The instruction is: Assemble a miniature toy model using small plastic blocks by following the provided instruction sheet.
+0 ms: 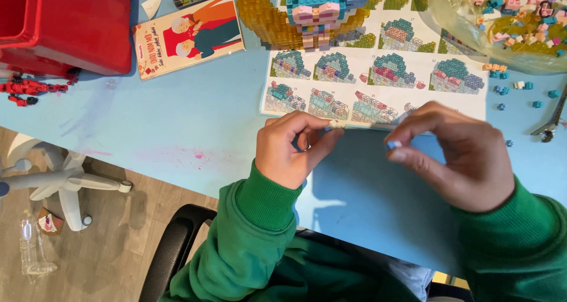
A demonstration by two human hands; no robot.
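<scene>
My left hand (pixel 289 151) pinches a small pale brick piece (pixel 335 125) between thumb and fingers, just below the instruction sheet (pixel 378 71). My right hand (pixel 458 157) pinches a tiny light-blue brick (pixel 393 144) at its fingertips, a short gap to the right of the left hand. Both sleeves are green. A half-built brick model (pixel 313 12) with a blue top, pink middle and clear yellow sides stands at the sheet's far edge.
A clear plastic bag of mixed small bricks (pixel 508 18) lies at the far right, with loose blue bricks (pixel 520 89) beside it. A red bin (pixel 71 24), a red card (pixel 189 36) and a metal tool (pixel 549 122) lie on the blue table (pixel 177 124).
</scene>
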